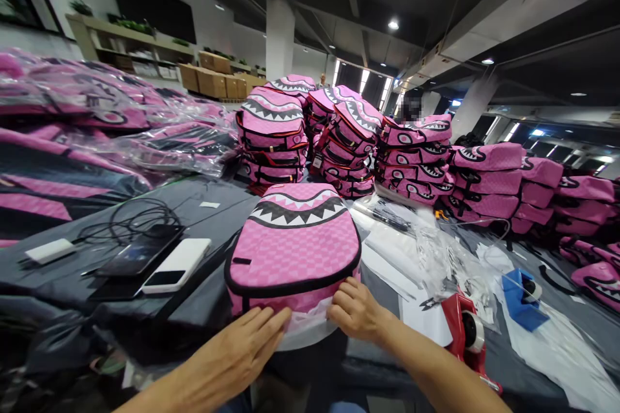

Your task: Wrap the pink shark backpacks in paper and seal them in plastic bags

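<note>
A pink checkered backpack [295, 245] with a black and white shark-teeth band lies on the dark cloth-covered table, its near end toward me. Translucent plastic [310, 329] shows along that near end. My left hand [247, 342] rests against the plastic at the bag's near left, fingers stretched out and close to one another. At the near right corner, my right hand [356, 310] has its fingers curled in on the plastic edge beside the bag.
Left are a white power bank [186, 258], a dark phone [140, 250] and cables. Right lie white sheets [392, 271], clear plastic, a red tape dispenser [460, 322] and a blue one [520, 303]. Stacked pink backpacks [274, 122] stand behind; wrapped ones [97, 97] lie far left.
</note>
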Motion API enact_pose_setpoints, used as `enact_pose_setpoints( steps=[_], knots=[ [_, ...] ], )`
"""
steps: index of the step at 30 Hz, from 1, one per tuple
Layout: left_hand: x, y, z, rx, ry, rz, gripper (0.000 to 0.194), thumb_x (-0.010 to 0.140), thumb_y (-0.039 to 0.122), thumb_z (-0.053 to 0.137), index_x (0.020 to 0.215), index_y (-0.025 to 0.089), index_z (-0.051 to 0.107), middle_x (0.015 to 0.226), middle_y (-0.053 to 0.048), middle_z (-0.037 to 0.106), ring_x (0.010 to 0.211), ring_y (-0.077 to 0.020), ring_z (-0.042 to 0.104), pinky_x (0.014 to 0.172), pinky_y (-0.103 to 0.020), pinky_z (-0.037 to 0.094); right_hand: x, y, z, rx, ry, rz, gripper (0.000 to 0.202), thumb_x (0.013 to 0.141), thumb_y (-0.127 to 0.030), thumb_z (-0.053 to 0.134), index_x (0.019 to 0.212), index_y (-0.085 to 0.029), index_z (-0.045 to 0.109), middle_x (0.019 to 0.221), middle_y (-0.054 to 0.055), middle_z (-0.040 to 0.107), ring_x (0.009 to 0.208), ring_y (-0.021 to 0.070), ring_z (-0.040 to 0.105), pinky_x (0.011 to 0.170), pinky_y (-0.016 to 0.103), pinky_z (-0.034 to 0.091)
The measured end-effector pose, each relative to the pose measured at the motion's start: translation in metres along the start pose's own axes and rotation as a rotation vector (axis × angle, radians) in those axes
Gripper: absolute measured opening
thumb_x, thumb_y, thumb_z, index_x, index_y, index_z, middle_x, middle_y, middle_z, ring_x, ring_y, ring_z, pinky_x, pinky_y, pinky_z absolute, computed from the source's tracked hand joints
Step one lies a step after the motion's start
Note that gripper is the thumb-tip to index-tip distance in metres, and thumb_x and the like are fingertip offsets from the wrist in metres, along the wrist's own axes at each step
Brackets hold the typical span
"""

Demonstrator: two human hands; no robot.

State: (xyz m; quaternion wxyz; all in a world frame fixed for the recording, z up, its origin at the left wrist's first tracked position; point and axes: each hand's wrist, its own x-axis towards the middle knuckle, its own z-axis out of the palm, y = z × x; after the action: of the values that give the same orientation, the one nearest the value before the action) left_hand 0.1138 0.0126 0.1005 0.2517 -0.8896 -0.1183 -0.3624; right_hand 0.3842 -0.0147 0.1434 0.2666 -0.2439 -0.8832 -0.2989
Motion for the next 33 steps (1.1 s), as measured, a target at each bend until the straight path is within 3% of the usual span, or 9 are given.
enact_pose_setpoints(
  steps=[4,7,11,15,19,21,25,29,33],
  knots=[
    [0.001,-0.014,0.004,0.049,0.139,-0.006,0.021,0.087,0.0,0.054,0.096,0.017,0.063,0.097,-0.007,0.072,0.086,-0.0195,0.065,0.084,-0.037,0.054,-0.012,-0.025,0.018,0.099,-0.076,0.095,0.016,0.094,-0.019,0.046,0.082,-0.017,0.056,0.073,0.003,0.054,0.068,0.0178,0.042,0.064,0.033,0.033],
    [0.0,-0.017,0.009,0.077,0.186,-0.03,0.021,0.089,-0.001,0.053,0.091,0.018,0.062,0.092,-0.006,0.072,0.082,-0.0191,0.065,0.079,-0.036,0.056,-0.02,-0.033,0.029,0.09,-0.081,0.094,0.015,0.094,-0.014,0.045,0.086,-0.017,0.057,0.075,0.003,0.055,0.068,0.0176,0.043,0.064,0.033,0.033],
    [-0.008,0.005,0.019,0.041,0.207,-0.121,0.024,0.09,-0.003,0.048,0.092,0.016,0.063,0.092,-0.007,0.073,0.085,-0.0192,0.067,0.08,-0.034,0.057,-0.03,-0.031,0.051,-0.024,0.112,0.154,0.026,0.096,-0.007,0.041,0.076,-0.019,0.053,0.064,0.0,0.047,0.062,0.0164,0.038,0.062,0.033,0.028],
    [-0.017,0.034,0.023,-0.079,0.089,-0.231,0.028,0.103,0.021,0.041,0.102,0.013,0.067,0.111,-0.014,0.073,0.098,-0.0219,0.069,0.087,-0.036,0.057,-0.051,-0.037,0.07,-0.035,0.176,0.294,0.025,0.096,-0.005,0.042,0.079,-0.021,0.052,0.063,-0.001,0.048,0.062,0.0169,0.039,0.062,0.032,0.029],
    [-0.022,0.043,0.024,-0.159,0.098,-0.334,0.028,0.105,0.02,0.041,0.099,0.017,0.067,0.107,-0.009,0.074,0.095,-0.017,0.07,0.088,-0.03,0.057,-0.071,-0.042,0.055,0.214,-0.042,0.271,0.013,0.095,-0.019,0.046,0.102,-0.018,0.057,0.076,0.003,0.06,0.071,0.019,0.05,0.067,0.032,0.04],
    [-0.021,0.042,0.025,-0.245,0.099,-0.43,0.027,0.105,0.022,0.042,0.096,0.018,0.067,0.106,-0.008,0.071,0.093,-0.0151,0.07,0.086,-0.026,0.057,-0.072,-0.037,0.041,0.321,-0.203,0.273,0.024,0.096,-0.029,0.049,0.115,-0.015,0.056,0.085,0.007,0.065,0.077,0.0204,0.056,0.071,0.033,0.045],
    [-0.017,0.04,0.028,-0.284,0.054,-0.53,0.026,0.105,0.026,0.042,0.101,0.018,0.066,0.106,-0.007,0.068,0.089,-0.0152,0.071,0.082,-0.024,0.059,-0.05,-0.023,0.028,0.255,-0.548,0.34,0.012,0.101,-0.022,0.051,0.108,-0.019,0.061,0.075,0.001,0.068,0.069,0.016,0.061,0.063,0.028,0.041],
    [-0.012,0.036,0.029,-0.144,-0.201,-0.46,0.026,0.102,0.019,0.043,0.116,0.018,0.064,0.106,-0.006,0.069,0.07,-0.016,0.07,0.063,-0.028,0.058,-0.021,-0.019,0.031,0.177,-0.826,0.285,0.008,0.101,-0.025,0.057,0.104,-0.02,0.063,0.075,0.001,0.073,0.068,0.0175,0.067,0.055,0.029,0.037],
    [-0.01,0.029,0.029,-0.096,-0.509,-0.392,0.04,0.09,0.001,0.043,0.12,0.018,0.062,0.107,-0.007,0.07,0.064,-0.0152,0.069,0.053,-0.025,0.052,-0.01,-0.021,0.034,0.137,-0.881,0.266,0.003,0.096,-0.017,0.06,0.097,-0.017,0.063,0.071,0.003,0.073,0.059,0.0178,0.064,0.048,0.029,0.032]
  ],
)
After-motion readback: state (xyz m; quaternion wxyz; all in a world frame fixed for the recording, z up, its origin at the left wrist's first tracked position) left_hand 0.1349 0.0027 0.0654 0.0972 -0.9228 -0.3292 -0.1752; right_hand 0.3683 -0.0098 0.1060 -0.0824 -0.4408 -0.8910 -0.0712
